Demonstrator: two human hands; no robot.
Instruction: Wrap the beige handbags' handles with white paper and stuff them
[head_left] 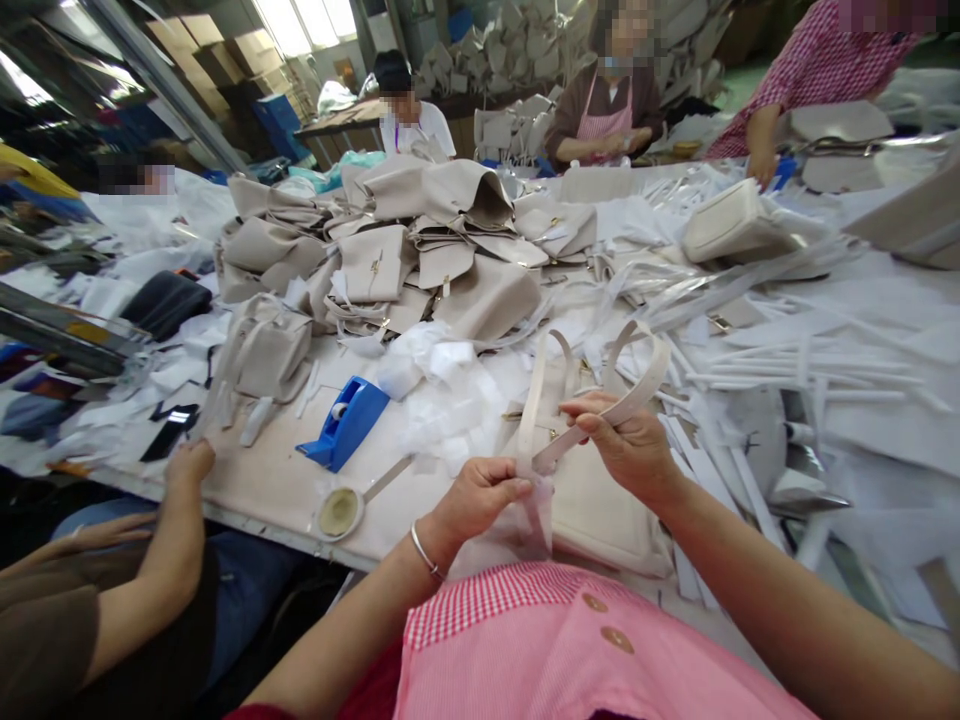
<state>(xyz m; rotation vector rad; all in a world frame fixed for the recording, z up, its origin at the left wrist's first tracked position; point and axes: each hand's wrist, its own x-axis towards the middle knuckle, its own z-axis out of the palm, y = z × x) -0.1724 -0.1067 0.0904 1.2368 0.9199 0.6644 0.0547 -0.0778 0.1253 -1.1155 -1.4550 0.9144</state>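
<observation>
Both hands are at a beige strap [643,392] that loops upward above a beige handbag [611,510] lying on the table in front of me. My right hand [626,440] pinches the strap between thumb and fingers. My left hand [484,500] is closed on the strap's lower stretch, where a thin translucent wrap [536,515] hangs down. Part of the bag is hidden behind my hands and the strap.
Left of me are a blue tape dispenser [349,420], a round dish [341,512] and crumpled white wrapping [450,400]. Beyond lies a heap of beige bags [442,250]. White paper strips [810,370] cover the right side. A co-worker's hand [189,465] is at the left; other people work across the table.
</observation>
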